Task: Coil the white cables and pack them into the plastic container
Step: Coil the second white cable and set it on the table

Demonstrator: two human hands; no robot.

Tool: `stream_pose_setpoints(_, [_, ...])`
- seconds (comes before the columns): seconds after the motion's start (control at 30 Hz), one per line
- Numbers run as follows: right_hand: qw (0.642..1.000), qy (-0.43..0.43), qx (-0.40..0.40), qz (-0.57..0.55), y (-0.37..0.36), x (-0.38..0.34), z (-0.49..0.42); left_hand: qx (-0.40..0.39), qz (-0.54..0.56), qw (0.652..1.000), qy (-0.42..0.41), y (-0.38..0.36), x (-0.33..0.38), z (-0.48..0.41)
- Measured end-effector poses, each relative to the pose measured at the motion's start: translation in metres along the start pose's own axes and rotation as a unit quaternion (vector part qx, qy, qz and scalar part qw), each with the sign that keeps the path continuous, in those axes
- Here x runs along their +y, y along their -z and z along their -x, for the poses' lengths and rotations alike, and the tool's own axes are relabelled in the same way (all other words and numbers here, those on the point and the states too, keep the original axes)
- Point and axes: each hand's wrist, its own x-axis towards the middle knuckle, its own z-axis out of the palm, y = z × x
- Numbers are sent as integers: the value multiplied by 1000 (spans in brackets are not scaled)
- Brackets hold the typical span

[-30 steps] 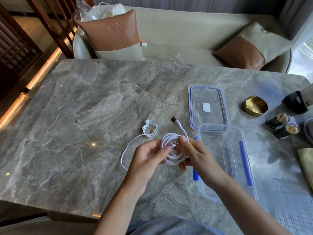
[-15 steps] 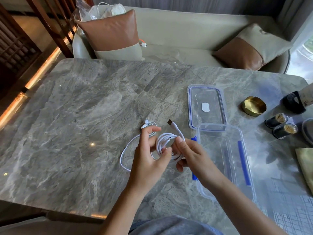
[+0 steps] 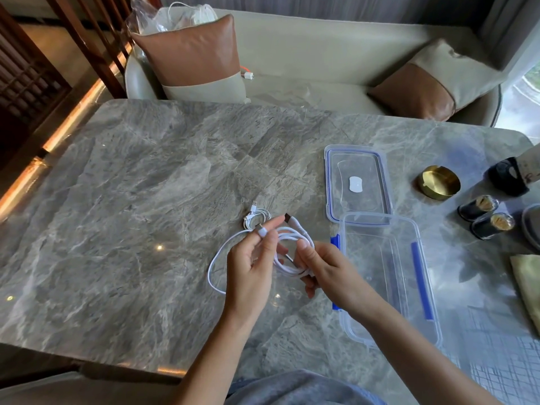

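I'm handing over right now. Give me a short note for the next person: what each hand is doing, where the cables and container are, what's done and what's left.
Right hand: pinching the bundled loops of the white cable, holding the coil together.
Left hand: fingers on the same cable, guiding its loose tail, which loops onto the marble table.
Second small cable: already coiled, lying on the table beyond the hands.
Plastic container: open and empty, right of the hands; its lid lies beyond it.
Done: one cable coiled, the other mostly wound.
Left: finish the tail, put both coils in the container.
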Motion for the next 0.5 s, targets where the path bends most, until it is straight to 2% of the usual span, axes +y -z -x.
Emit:
stream_pose_setpoints(0.1, [1000,1,1,-10,2,2,-1,14,68,995,75,-2,-1,-1])
stream_pose_setpoints(0.23, [999,-3,14,-51,-1,2,-1,-11,105,988,116,-1,-3,-3])
stream_pose_setpoints(0.37, [996,-11,45,-72,-2,-1,-8,-61,39,992,105,2,-9,-4])
stream_pose_setpoints(0.5, [996,-25,37,-80,-2,-3,-12,-48,26,995,89,4,-12,-7])
